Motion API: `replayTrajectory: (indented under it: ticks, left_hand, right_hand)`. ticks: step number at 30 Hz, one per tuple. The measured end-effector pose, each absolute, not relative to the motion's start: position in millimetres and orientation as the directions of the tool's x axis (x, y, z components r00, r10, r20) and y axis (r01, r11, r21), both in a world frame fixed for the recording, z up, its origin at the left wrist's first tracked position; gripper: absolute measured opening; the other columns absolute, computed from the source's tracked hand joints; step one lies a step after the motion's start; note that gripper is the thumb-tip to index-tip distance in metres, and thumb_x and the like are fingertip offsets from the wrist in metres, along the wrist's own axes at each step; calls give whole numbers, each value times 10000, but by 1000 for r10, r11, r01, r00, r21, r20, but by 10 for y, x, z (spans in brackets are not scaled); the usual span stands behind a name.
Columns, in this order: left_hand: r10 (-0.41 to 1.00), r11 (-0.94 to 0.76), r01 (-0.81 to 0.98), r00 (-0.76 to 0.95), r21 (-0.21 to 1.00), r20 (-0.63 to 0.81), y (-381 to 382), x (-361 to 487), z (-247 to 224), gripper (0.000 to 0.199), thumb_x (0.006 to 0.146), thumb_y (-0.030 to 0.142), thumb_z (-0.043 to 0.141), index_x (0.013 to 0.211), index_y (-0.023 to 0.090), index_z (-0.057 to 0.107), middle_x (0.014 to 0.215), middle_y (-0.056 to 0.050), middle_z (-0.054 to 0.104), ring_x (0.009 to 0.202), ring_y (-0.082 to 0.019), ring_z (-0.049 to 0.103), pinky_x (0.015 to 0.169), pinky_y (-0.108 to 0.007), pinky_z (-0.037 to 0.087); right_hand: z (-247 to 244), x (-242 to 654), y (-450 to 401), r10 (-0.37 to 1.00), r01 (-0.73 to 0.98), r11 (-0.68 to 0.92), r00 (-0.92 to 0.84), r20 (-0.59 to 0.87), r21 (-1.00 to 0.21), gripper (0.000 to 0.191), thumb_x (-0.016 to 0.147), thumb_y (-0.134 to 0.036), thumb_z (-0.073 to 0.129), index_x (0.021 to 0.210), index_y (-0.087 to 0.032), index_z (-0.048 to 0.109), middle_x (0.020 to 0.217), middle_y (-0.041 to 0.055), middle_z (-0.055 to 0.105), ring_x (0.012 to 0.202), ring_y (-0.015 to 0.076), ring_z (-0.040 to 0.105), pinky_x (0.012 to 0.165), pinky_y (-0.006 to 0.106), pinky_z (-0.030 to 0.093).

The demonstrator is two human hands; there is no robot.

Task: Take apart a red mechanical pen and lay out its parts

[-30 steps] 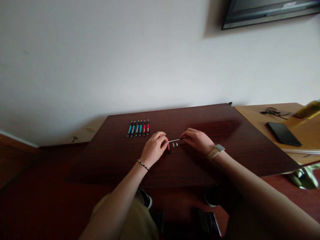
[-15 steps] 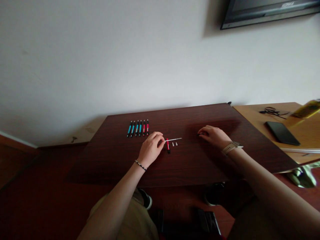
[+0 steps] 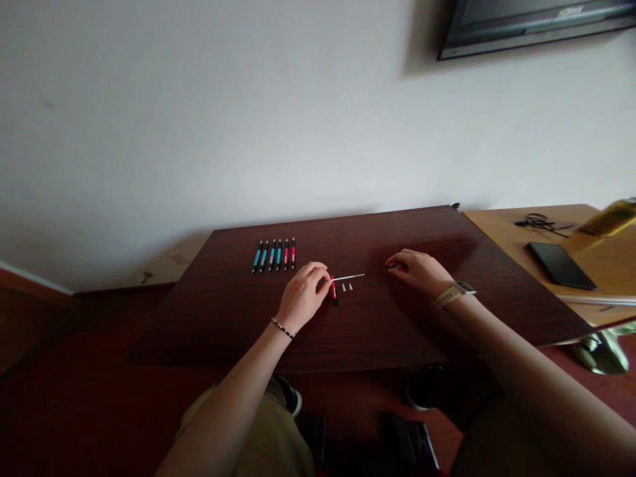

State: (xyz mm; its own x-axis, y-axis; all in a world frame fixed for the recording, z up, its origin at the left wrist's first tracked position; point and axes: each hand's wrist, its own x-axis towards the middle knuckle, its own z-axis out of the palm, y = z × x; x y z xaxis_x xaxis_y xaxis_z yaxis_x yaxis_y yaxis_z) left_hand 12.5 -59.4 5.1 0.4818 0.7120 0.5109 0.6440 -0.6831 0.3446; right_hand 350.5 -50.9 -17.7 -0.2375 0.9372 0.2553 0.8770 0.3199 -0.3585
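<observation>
My left hand point(image 3: 304, 297) pinches one end of a thin white pen refill point(image 3: 348, 277) that points right, just above the dark wooden table point(image 3: 377, 318). Beside that hand lies a red pen barrel point(image 3: 334, 291), and two small white pieces point(image 3: 346, 287) sit next to it. My right hand point(image 3: 417, 271) rests on the table further right, its fingertips closed around something small and dark that I cannot make out. A row of several blue and red pens point(image 3: 275, 255) lies at the back left of the table.
A lighter wooden desk point(image 3: 591, 265) adjoins on the right, carrying a black phone point(image 3: 560, 264), a tangled black cable point(image 3: 540, 222) and a yellowish object point(image 3: 609, 217). A screen point(image 3: 531, 23) hangs on the white wall. Shoes point(image 3: 291, 396) show beneath the table.
My right hand let go of the refill's right end, drew away to the right with a small dark piece, then edged slightly back left. The left hand keeps holding the refill.
</observation>
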Motion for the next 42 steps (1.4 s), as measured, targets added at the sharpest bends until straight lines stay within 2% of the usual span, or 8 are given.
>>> replayTrajectory:
  ticks: [6,12,25,35,42]
  left_hand:
    - [717,-680,642,483,353,502,-612,224,59,113,957,118,649,910,220,632,1144,-49,677,1089,-211,677,989,-389,568]
    - [717,-682,639,488,356,498,-624,271,70,103,965,127,645,918,217,634,1141,-56,675,1083,-212,675,983,-390,572]
    - [719,-677,650,486,345,497,-625,228,71,100,975,134,631,917,215,630,1141,-61,678,1084,-216,678,983,-403,572]
    - [724,-667,663,469,340,506,-614,199,48,105,965,126,634,910,215,625,1135,-59,682,1078,-222,677,990,-410,570]
    - [726,-665,665,467,340,505,-615,219,50,107,964,133,636,898,216,621,1124,-60,685,1062,-223,680,969,-411,576]
  right_hand:
    - [-94,3208,-572,886,786,448,-327,328,-426,138,971,-282,661,1047,-249,771,1005,41,727,832,185,671,756,281,478]
    - [7,2975,-639,852,733,516,-385,355,-443,133,984,-253,639,1022,-221,763,953,47,706,789,166,650,723,270,467]
    - [-90,3149,-603,886,772,459,-356,297,-441,147,986,-291,628,1009,-248,767,1006,49,722,843,188,674,767,281,490]
    - [-165,3325,-590,929,847,366,-309,203,-386,148,975,-305,639,1002,-263,778,1018,41,724,844,188,679,749,272,471]
    - [-189,3297,-570,919,841,394,-358,164,-370,154,991,-296,634,1011,-289,787,1004,29,707,824,172,673,747,261,466]
